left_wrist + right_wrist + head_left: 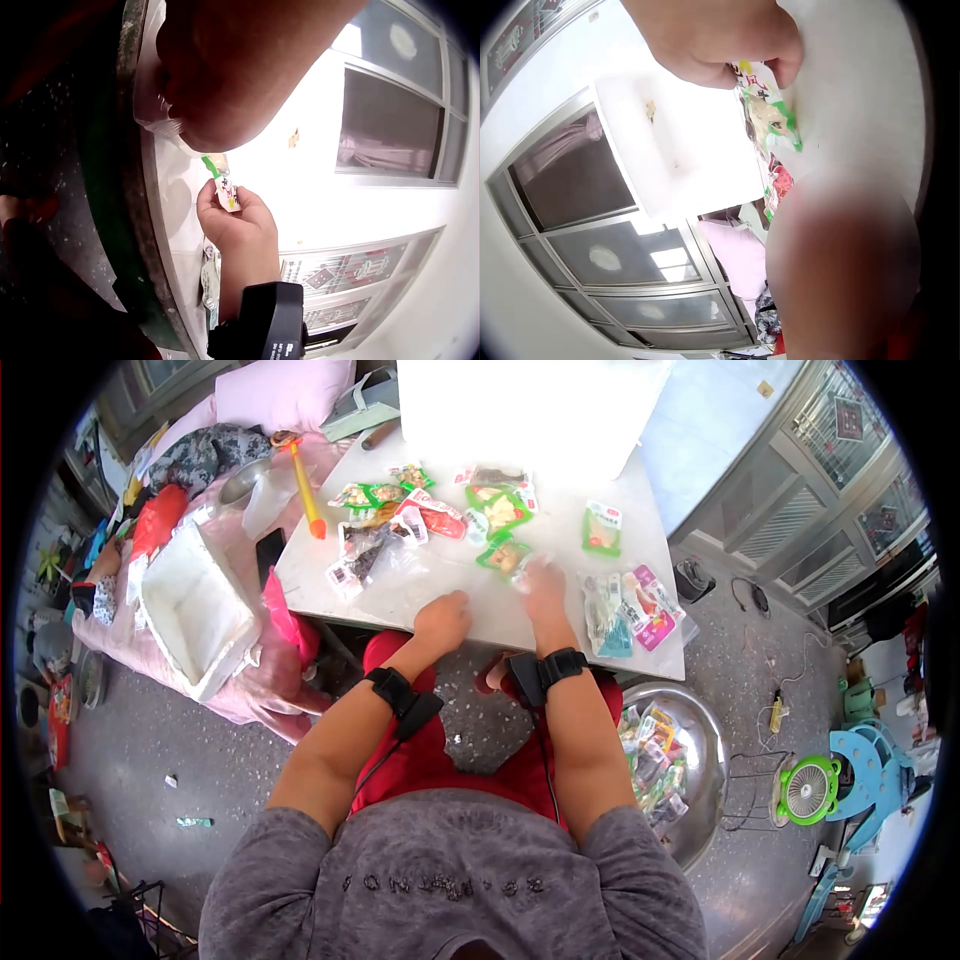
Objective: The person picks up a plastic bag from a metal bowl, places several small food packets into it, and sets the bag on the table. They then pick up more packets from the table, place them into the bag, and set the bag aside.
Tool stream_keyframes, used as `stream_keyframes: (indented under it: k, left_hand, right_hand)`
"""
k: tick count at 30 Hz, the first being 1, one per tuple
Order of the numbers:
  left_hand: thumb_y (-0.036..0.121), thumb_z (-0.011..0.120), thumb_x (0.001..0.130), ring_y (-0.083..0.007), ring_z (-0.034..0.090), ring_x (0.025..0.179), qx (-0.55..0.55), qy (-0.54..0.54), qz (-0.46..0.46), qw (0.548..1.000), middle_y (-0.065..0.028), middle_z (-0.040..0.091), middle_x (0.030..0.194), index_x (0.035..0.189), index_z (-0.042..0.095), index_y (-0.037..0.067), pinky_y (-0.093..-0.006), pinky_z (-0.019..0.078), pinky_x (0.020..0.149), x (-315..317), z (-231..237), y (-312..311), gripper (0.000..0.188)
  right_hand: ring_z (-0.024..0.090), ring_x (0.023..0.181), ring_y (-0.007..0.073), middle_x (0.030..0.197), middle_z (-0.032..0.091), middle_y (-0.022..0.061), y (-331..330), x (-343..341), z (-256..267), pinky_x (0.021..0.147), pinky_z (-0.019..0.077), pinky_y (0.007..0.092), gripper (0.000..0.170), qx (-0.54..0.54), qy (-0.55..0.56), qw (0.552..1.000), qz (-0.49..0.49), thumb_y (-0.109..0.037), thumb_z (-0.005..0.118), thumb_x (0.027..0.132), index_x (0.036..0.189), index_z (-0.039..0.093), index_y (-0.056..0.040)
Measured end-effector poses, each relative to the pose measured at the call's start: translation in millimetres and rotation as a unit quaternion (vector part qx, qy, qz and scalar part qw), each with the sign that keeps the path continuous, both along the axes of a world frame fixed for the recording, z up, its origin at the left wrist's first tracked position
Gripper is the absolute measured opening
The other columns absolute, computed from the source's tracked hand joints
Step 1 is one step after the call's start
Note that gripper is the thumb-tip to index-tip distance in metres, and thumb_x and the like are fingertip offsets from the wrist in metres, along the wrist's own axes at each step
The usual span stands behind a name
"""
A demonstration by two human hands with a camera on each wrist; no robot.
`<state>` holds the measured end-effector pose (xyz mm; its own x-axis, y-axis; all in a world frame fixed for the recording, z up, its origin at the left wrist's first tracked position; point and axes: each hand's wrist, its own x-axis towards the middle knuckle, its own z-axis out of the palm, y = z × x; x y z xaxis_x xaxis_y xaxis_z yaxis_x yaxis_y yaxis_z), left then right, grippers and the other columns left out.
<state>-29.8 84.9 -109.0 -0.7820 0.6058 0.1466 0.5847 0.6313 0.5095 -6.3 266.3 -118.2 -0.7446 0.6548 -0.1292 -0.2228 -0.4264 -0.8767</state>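
Observation:
My right hand (pixel 543 588) pinches the white end of a green-and-white snack packet (pixel 505 555) between thumb and fingers over the table. In the right wrist view, a pale food picture and red characters show on the packet (pixel 771 116). Close to the table's front edge, my left hand (pixel 443 622) rests with its fingers loosely curled. A clear plastic edge (pixel 152 109) shows beside those fingers in the left wrist view. Ahead of my hands lie a green packet (pixel 503 510), a red packet (pixel 437 517) and dark food in a clear bag (pixel 362 550).
Flat packets (pixel 655 608) lie at the table's (pixel 465 575) right, below a single green packet (pixel 602 528). A white foam box (pixel 530 420) stands at the back. On the floor, a metal basin (pixel 708 730) holds several packets. Another foam box (pixel 195 610) sits on the pink bed.

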Motion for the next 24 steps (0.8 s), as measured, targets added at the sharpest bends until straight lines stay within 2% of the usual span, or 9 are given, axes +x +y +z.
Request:
stream_keyframes:
  k: [1,3,5,7,10,14,15,22,24]
  left_hand:
    - [0.020,0.043,0.073,-0.0300,0.055,0.074,0.004,0.009,-0.001,1.000,-0.0165,0.057,0.077,0.087,0.051,0.004,-0.0397,0.0420,0.065,-1,-1,0,0.023]
    - [0.020,0.042,0.074,-0.0298,0.055,0.073,-0.036,-0.013,-0.011,0.999,-0.0169,0.057,0.076,0.083,0.051,0.004,-0.0399,0.0419,0.064,-2,3,2,0.020]
    - [0.020,0.041,0.074,-0.0300,0.055,0.073,-0.068,-0.039,-0.017,0.997,-0.0173,0.056,0.075,0.079,0.050,0.004,-0.0401,0.0419,0.064,-6,6,7,0.019]
    - [0.020,0.040,0.074,-0.0304,0.055,0.073,-0.094,-0.070,-0.018,0.993,-0.0176,0.056,0.074,0.077,0.050,0.004,-0.0404,0.0419,0.064,-10,7,11,0.019]
    - [0.019,0.040,0.074,-0.0322,0.054,0.074,-0.072,-0.079,-0.014,0.994,-0.0176,0.056,0.075,0.079,0.050,0.004,-0.0409,0.0418,0.064,-6,13,16,0.019]
    - [0.020,0.040,0.075,-0.0341,0.053,0.075,-0.020,-0.084,-0.026,0.996,-0.0180,0.056,0.076,0.081,0.051,0.004,-0.0418,0.0413,0.065,-2,8,24,0.020]
    - [0.020,0.041,0.075,-0.0343,0.053,0.075,-0.005,-0.086,-0.026,0.996,-0.0181,0.056,0.077,0.081,0.051,0.004,-0.0419,0.0413,0.066,-1,10,25,0.020]
    - [0.020,0.042,0.076,-0.0335,0.052,0.076,0.021,-0.072,-0.027,0.997,-0.0173,0.055,0.075,0.079,0.051,0.004,-0.0413,0.0410,0.065,18,19,27,0.019]
    - [0.021,0.043,0.076,-0.0334,0.052,0.075,0.079,0.010,-0.056,0.995,-0.0171,0.055,0.075,0.078,0.050,0.004,-0.0417,0.0403,0.064,22,13,29,0.018]
  right_hand:
    - [0.055,0.067,0.0231,0.075,0.054,0.0104,3,1,-3,0.051,0.0440,0.0346,0.015,0.021,-0.013,1.000,0.004,-0.017,0.049,0.078,0.084,0.050,-0.0029]
    - [0.054,0.071,0.0211,0.079,0.052,0.0091,14,15,-9,0.054,0.0452,0.0341,0.014,0.198,-0.025,0.980,0.014,-0.012,0.047,0.077,0.087,0.049,-0.0027]
    - [0.054,0.075,0.0208,0.082,0.050,0.0089,12,36,0,0.057,0.0462,0.0345,0.015,0.174,-0.003,0.984,0.019,-0.007,0.045,0.076,0.091,0.047,-0.0025]
    - [0.053,0.078,0.0220,0.086,0.049,0.0097,-4,67,40,0.062,0.0468,0.0358,0.020,-0.051,0.051,0.997,0.017,-0.003,0.043,0.075,0.094,0.045,-0.0022]
    - [0.057,0.074,0.0224,0.087,0.053,0.0103,-8,92,43,0.064,0.0489,0.0369,0.020,-0.104,0.124,0.986,0.036,0.002,0.042,0.072,0.092,0.047,0.0001]
    - [0.056,0.076,0.0216,0.087,0.053,0.0111,-13,99,22,0.065,0.0481,0.0364,0.020,-0.117,0.094,0.987,0.064,0.002,0.043,0.073,0.093,0.047,0.0014]
    - [0.053,0.074,0.0208,0.081,0.050,0.0077,-20,99,29,0.061,0.0451,0.0342,0.016,-0.103,0.085,0.989,0.060,0.001,0.047,0.071,0.087,0.047,-0.0007]
    - [0.053,0.069,0.0181,0.080,0.050,0.0074,-31,92,28,0.057,0.0443,0.0309,0.017,-0.103,0.075,0.988,0.085,0.000,0.048,0.071,0.087,0.047,-0.0002]
    - [0.053,0.069,0.0177,0.079,0.050,0.0069,-30,88,19,0.057,0.0442,0.0302,0.017,-0.116,0.070,0.988,0.078,0.000,0.047,0.071,0.088,0.047,0.0002]
